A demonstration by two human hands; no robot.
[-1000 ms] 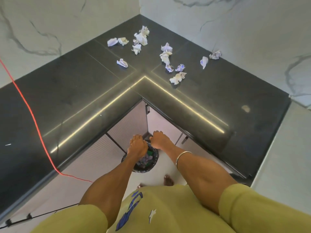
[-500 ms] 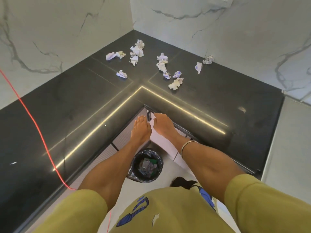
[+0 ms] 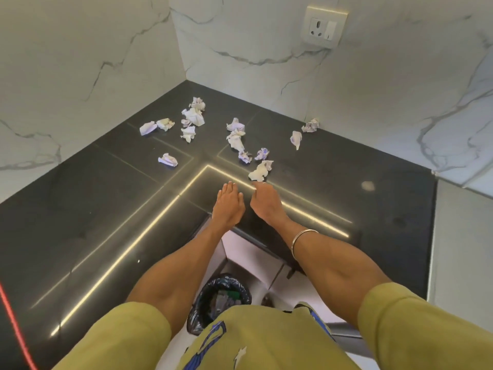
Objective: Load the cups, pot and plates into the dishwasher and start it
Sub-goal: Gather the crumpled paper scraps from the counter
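Two hands reach over the dark worktop [image 3: 101,209] corner, left hand [image 3: 228,206] and right hand [image 3: 266,202] side by side, fingers extended, holding nothing. No cups, pot, plates or dishwasher are in view (only crumpled paper scraps [image 3: 236,138] lie ahead of the fingertips, the nearest scrap [image 3: 260,170] just beyond the right hand). Those look light and soft, easily pinched anywhere. Walls close the corner beyond; a lined bin [image 3: 221,300] stands below the forearms.
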